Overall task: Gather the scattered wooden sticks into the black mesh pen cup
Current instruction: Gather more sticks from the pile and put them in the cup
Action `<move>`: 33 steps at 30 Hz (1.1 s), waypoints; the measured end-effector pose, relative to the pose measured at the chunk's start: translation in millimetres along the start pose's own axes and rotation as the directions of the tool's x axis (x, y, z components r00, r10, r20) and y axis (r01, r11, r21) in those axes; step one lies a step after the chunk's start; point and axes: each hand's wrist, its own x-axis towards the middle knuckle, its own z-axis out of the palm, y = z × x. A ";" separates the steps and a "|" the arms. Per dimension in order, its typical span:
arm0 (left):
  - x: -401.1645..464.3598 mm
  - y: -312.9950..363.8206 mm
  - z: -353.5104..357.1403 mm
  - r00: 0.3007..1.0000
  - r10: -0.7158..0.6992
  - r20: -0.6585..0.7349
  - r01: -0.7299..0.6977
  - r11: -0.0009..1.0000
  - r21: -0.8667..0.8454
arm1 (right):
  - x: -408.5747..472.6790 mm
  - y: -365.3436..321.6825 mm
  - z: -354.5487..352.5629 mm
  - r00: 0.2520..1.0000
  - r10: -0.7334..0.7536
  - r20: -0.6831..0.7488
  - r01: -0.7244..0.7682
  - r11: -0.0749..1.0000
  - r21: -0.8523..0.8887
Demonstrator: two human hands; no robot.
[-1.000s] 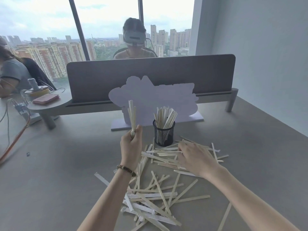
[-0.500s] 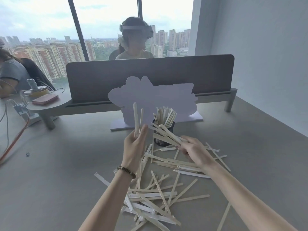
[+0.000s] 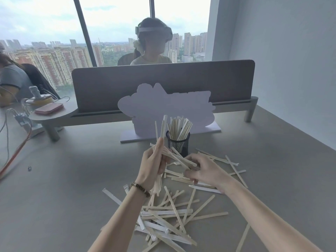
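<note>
The black mesh pen cup (image 3: 179, 143) stands mid-table with several wooden sticks (image 3: 179, 127) upright in it. My left hand (image 3: 151, 165) is closed on a few sticks (image 3: 161, 128) that point up, just left of the cup. My right hand (image 3: 203, 170), in front of the cup, grips a small bundle of sticks (image 3: 179, 158) whose far ends lie against my left hand. A heap of loose sticks (image 3: 169, 215) lies scattered on the table below and around both hands.
A white cloud-shaped card stand (image 3: 163, 108) rises right behind the cup, with a grey desk divider (image 3: 163, 82) beyond it. A person with a headset sits past the divider. Cables (image 3: 16, 151) and a pink case (image 3: 48, 108) lie at the far left.
My right hand lifted a bundle of sticks off the table and brought it left to meet my left hand. My left hand lowered slightly toward it, still holding its sticks.
</note>
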 end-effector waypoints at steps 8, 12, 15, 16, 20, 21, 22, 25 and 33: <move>-6.4 3.7 2.1 0.995 0.096 0.020 -0.095 0.995 -0.041 | 5.3 1.3 4.2 0.999 -0.052 -0.004 0.048 0.944 -0.326; -6.0 2.1 3.4 0.991 0.131 0.003 -0.131 0.990 -0.049 | 7.9 4.6 9.0 0.998 -0.061 -0.019 0.048 0.916 -0.399; -4.2 -2.0 1.1 0.992 0.126 -0.008 -0.126 0.991 -0.037 | 5.1 4.2 9.2 0.999 -0.042 -0.026 0.034 0.965 -0.259; -3.7 -2.6 0.0 0.993 0.116 -0.018 -0.117 0.993 -0.034 | 4.4 4.4 10.0 0.999 -0.040 -0.036 0.031 0.975 -0.221; -2.9 -4.8 -1.3 0.990 0.127 -0.056 -0.127 0.992 0.007 | 2.6 4.5 11.9 0.983 -0.077 -0.169 0.049 0.986 -0.161; -2.1 -5.9 -1.8 0.988 0.135 -0.070 -0.133 0.991 0.035 | 1.8 2.9 11.2 0.975 -0.087 -0.206 0.058 0.989 -0.139; -1.3 -6.9 -2.3 0.986 0.140 -0.086 -0.135 0.989 0.064 | 1.2 0.8 10.2 0.966 -0.098 -0.239 0.072 0.990 -0.118; 0.3 -8.7 -3.0 0.983 0.137 -0.123 -0.126 0.987 0.100 | 0.3 -5.1 5.5 0.943 -0.103 -0.316 0.091 0.995 -0.052; 2.8 -13.4 -6.4 0.957 0.168 -0.238 -0.152 0.985 0.082 | -4.0 -14.2 -4.7 0.928 -0.069 -0.367 0.200 0.921 0.334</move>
